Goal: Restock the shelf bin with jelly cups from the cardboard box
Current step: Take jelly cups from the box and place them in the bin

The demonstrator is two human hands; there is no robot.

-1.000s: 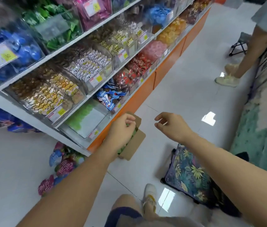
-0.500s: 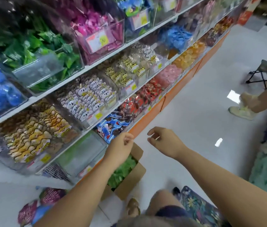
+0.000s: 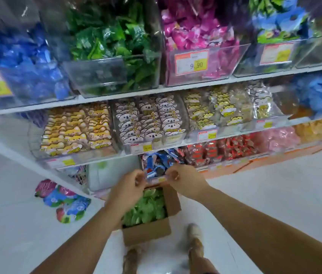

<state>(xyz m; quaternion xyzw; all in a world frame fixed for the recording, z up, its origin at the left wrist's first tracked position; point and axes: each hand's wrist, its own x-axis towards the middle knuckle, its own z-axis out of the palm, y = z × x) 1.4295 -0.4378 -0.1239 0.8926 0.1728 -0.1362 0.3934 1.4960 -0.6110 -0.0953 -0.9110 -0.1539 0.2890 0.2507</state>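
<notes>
An open cardboard box point(image 3: 146, 232) stands on the floor at the foot of the shelves, filled with green jelly cups point(image 3: 146, 208). Behind it on the bottom shelf sits a clear, pale shelf bin point(image 3: 110, 175) with only a faint green tint inside. My left hand point(image 3: 130, 186) and my right hand point(image 3: 183, 180) hover side by side above the box's far edge, close to the front of a bin of blue-wrapped candy point(image 3: 162, 163). The fingers of both hands are curled, and I see nothing held in either one.
Tiers of clear candy bins fill the shelves point(image 3: 176, 89) above. Colourful foil bags point(image 3: 63, 200) lie on the white floor at the left. My feet point(image 3: 194, 234) stand just behind the box. Open floor extends to the right.
The view has swung left to face the shelves squarely. Both hands have come closer together and risen over the box's far edge. The box's green contents have come fully into view.
</notes>
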